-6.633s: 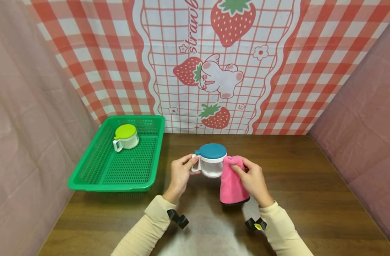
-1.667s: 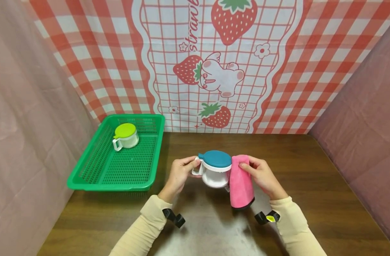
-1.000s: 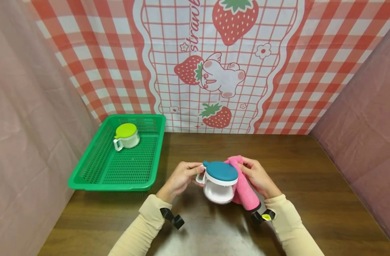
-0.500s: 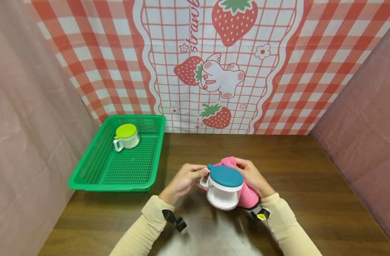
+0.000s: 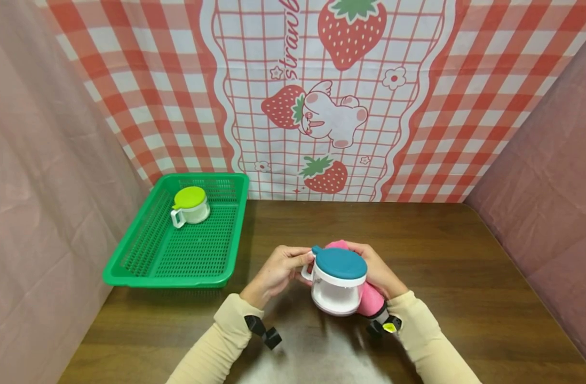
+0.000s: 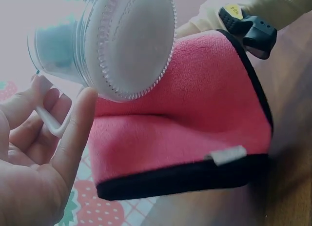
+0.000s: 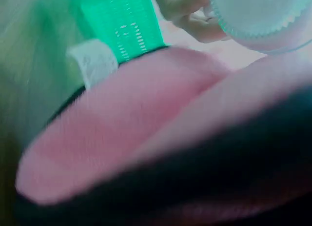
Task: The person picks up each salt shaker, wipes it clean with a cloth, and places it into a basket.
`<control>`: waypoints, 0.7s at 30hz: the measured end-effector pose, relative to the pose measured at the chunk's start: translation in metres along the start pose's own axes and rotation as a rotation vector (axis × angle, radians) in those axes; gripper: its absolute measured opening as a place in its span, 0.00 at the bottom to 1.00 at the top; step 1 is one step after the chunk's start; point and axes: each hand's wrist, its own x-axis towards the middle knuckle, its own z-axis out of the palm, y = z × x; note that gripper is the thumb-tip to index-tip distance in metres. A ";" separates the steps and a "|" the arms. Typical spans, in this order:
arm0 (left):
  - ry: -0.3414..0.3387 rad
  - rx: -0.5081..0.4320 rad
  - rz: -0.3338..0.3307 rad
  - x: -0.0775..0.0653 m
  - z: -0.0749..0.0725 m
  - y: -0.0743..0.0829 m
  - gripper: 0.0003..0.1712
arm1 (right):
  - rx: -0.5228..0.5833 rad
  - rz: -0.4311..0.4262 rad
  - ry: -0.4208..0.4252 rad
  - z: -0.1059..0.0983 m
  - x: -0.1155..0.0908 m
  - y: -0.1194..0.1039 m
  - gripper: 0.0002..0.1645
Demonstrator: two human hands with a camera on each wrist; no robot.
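Note:
My left hand (image 5: 277, 271) pinches the white handle of a clear seasoning jar (image 5: 338, 293) with a blue lid (image 5: 341, 263). The jar is held above the table, tilted so its front wall faces me. My right hand (image 5: 375, 271) holds a pink towel (image 5: 371, 300) with black edging against the jar's far right side; its fingers are hidden behind the jar and towel. In the left wrist view, the jar's ridged base (image 6: 139, 45) shows in front of the hanging pink folds. The towel and its white tag (image 7: 95, 62) fill much of the right wrist view.
A green plastic basket (image 5: 237, 234) stands on the left of the wooden table (image 5: 466, 277). Inside it sits a similar jar with a lime-green lid (image 5: 189, 197). A strawberry-print checked cloth (image 5: 331, 106) hangs behind, with pinkish curtains (image 5: 543, 160) at both sides.
The jar has moved right and nearer to me and tilted. My right hand has brought the towel from the jar's right side round behind it. The basket and its jar stay put.

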 end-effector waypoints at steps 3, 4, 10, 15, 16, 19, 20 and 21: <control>0.008 -0.018 -0.010 0.000 0.000 0.001 0.18 | 0.088 0.060 0.005 -0.004 0.001 0.008 0.18; 0.009 -0.024 -0.014 0.000 0.000 0.001 0.15 | 0.120 0.077 0.006 -0.006 0.002 0.011 0.18; 0.010 -0.034 -0.033 0.000 0.000 0.002 0.07 | 0.267 0.093 -0.023 -0.013 0.002 0.025 0.15; 0.024 -0.026 -0.040 -0.002 -0.001 0.004 0.12 | 0.391 0.022 -0.100 -0.017 0.000 0.027 0.19; 0.028 -0.025 -0.042 -0.002 -0.002 0.005 0.14 | 0.417 0.008 -0.117 -0.018 0.000 0.027 0.20; 0.047 -0.031 -0.048 -0.003 -0.002 0.007 0.17 | 0.488 -0.032 -0.159 -0.020 -0.001 0.026 0.22; 0.054 -0.033 -0.050 -0.003 -0.003 0.008 0.17 | 0.504 -0.039 -0.165 -0.021 -0.002 0.025 0.22; 0.061 -0.033 -0.050 -0.003 -0.003 0.009 0.18 | 0.518 -0.044 -0.166 -0.022 -0.002 0.026 0.23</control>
